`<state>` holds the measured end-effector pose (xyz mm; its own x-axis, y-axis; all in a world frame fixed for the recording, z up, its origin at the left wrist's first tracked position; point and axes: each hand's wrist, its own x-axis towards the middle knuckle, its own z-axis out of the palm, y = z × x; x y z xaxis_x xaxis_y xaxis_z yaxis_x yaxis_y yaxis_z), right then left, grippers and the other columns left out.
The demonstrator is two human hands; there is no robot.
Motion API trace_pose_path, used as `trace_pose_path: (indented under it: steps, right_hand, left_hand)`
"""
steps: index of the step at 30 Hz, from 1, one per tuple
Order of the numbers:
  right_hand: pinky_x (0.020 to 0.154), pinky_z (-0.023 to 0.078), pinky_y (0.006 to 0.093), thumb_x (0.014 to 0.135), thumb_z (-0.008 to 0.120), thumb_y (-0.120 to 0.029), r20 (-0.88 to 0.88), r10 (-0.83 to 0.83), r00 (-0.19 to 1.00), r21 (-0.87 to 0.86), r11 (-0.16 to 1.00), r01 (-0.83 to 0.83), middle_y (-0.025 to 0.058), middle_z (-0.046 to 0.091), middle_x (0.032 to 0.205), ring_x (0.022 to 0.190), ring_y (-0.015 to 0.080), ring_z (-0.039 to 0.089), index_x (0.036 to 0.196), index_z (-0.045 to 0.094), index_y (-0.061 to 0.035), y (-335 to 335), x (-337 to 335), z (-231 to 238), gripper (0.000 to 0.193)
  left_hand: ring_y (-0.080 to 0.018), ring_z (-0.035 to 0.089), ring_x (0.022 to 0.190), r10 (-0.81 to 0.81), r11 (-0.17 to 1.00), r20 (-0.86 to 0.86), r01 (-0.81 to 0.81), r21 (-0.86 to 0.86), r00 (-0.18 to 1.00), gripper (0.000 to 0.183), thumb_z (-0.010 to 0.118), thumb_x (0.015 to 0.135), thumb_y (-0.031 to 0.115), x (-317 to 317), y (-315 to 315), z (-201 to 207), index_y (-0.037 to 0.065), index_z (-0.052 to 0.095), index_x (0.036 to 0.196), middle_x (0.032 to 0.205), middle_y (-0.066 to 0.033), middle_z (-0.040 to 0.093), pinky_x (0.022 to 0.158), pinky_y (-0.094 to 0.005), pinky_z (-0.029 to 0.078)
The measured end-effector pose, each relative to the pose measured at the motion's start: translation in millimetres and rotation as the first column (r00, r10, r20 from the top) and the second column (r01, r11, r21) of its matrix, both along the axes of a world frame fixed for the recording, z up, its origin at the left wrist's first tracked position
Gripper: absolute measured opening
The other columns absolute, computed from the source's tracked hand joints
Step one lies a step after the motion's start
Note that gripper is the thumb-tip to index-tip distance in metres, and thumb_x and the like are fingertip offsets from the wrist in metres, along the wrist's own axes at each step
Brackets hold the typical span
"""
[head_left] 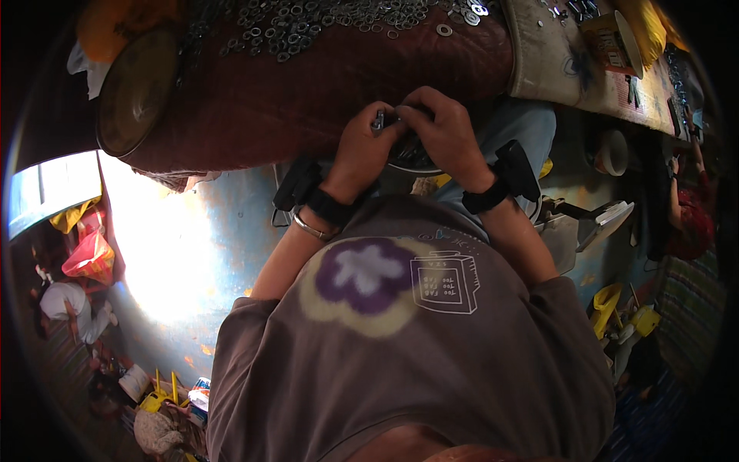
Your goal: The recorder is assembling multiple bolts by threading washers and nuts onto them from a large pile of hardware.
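My left hand (366, 146) is closed around a small shiny metal piece (378, 121), which looks like a bolt or similar fastener. My right hand (445, 132) meets it, with thumb and forefinger pinched; whatever lies between those fingertips is too small and hidden to name. Both hands are just off the near edge of a table covered in dark red cloth (308, 85). Below them, partly hidden by the hands, a round container (416, 165) with dark pieces in it sits near my lap. Many metal washers and nuts (289, 27) lie spread at the far side of the cloth.
A round metal-looking dish (138, 92) tilts at the table's left end. On the pale cloth (554, 69) to the right stands a printed tub (613, 44) beside yellow material. A small bucket (610, 152) is below. Other people are at far left and far right.
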<state>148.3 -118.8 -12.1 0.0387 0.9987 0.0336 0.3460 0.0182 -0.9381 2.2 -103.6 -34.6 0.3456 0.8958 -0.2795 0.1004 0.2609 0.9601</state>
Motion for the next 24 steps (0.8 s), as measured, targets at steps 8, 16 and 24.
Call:
trace_pose_path:
  steps: [8, 16, 24]
  right_hand:
    - [0.065, 0.048, 0.0369, 0.081, 0.062, -0.014, 0.260, -0.173, 0.950, 0.304, 0.949, 0.089, 0.0179, 0.063, 0.081, 0.075, 0.0315, 0.063, 0.090, 0.061, -0.0003, 48.2, 37.5, -3.2, 0.017]
    - [0.073, 0.047, 0.0451, 0.084, 0.058, -0.025, 0.724, -0.286, 0.627, 0.374, 0.927, -0.008, 0.0168, 0.063, 0.090, 0.082, 0.0376, 0.060, 0.097, 0.060, -0.0065, 94.0, 64.1, 0.8, 0.023]
    - [0.073, 0.048, 0.0438, 0.085, 0.056, -0.026, 0.817, -0.239, 0.526, 0.305, 0.952, -0.041, 0.0177, 0.063, 0.088, 0.085, 0.0375, 0.060, 0.093, 0.061, -0.0037, 90.6, 62.4, 0.9, 0.023]
  left_hand:
    - [-0.0033, 0.044, 0.058, 0.037, 0.992, 0.138, -0.019, -0.125, 0.990, 0.012, 0.060, 0.086, 0.011, -1.9, 5.4, 3.1, 0.003, 0.057, 0.094, 0.070, -0.0015, 0.058, 0.050, -0.0210, 0.036]
    - [-0.0037, 0.045, 0.057, -0.010, 0.996, 0.181, 0.026, -0.088, 0.983, 0.013, 0.054, 0.089, 0.010, -3.2, 10.3, -0.7, 0.002, 0.053, 0.098, 0.082, -0.0064, 0.064, 0.052, -0.0187, 0.037]
    - [-0.0047, 0.046, 0.059, 0.026, 0.998, 0.211, -0.014, -0.062, 0.977, 0.015, 0.055, 0.088, 0.010, -4.5, 7.2, 3.5, 0.001, 0.052, 0.100, 0.081, -0.0061, 0.064, 0.053, -0.0198, 0.038]
